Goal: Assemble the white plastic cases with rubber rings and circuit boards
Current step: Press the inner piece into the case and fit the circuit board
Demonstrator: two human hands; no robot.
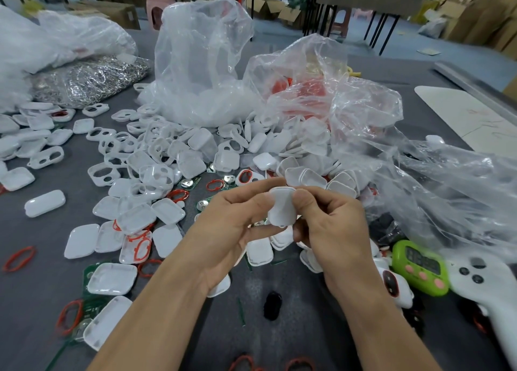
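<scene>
Head view. Holding one white case (282,208) between the left hand (223,225) and the right hand (333,230), up and to the left of the green timer (419,267), above the grey table (293,342). Gripping it from both sides with curled fingers, thumbs pressed on its upper face. Probably squeezing two halves together. Cannot tell whether a ring and a board already sit inside.

Judging progress: far from finished. Just left of the timer, what looks like one closed unit with a red-rimmed window (391,282). Possibly more under the hands, too hidden to say. Up and left of the timer, dozens of loose white shells and frames (156,174) not yet assembled, too many to count.

Counting the rest:
- Roughly ten loose red rubber rings (19,258), all left of the timer.
- At least five green circuit boards (190,183) with coin cells, left and upper left of it.
- One white controller (489,281), just right of the timer.
- One small black object (272,305), lower left of it.
- Three clear plastic bags (201,62) above it, one showing red contents.
- One bag of metal rings (89,82), far to the upper left.
</scene>
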